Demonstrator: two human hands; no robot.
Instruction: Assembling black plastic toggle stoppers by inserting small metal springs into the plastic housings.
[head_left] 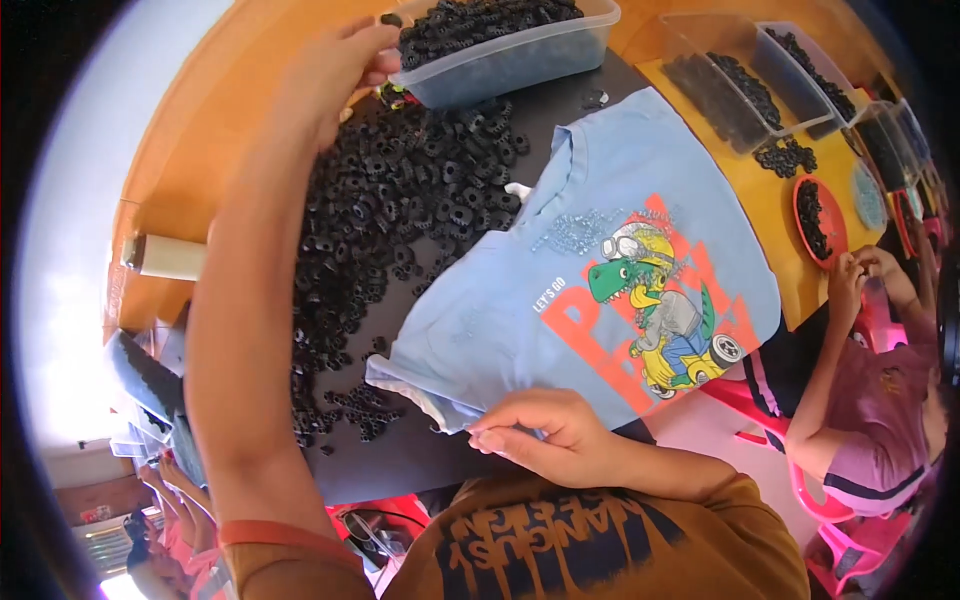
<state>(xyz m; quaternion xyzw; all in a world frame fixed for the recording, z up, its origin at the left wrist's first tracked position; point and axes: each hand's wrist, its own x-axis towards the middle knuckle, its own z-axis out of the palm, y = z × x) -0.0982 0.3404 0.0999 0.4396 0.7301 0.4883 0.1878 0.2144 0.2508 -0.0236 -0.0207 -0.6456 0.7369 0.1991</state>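
Observation:
My left hand (345, 70) reaches to the near left corner of a clear plastic bin (510, 65) full of small black parts. Its fingers are loosely apart, and a single black part (391, 19) shows just beyond the fingertips, apparently not gripped. My right hand (545, 435) is pinched at the front edge of a light blue T-shirt (480, 330) spread over the table. Whatever lies between its thumb and forefinger is too small to make out. Small silvery, coil-like pieces (580, 232) lie scattered across the shirt, which has a printed cartoon dinosaur.
Under my left forearm spreads a big heap of ring-shaped black plastic parts (440, 165) on the dark table (400, 460). More clear bins (740, 130) stand on a yellow table at right, beside a red plate (830, 235) of black parts. Another person's hands (860, 270) work there.

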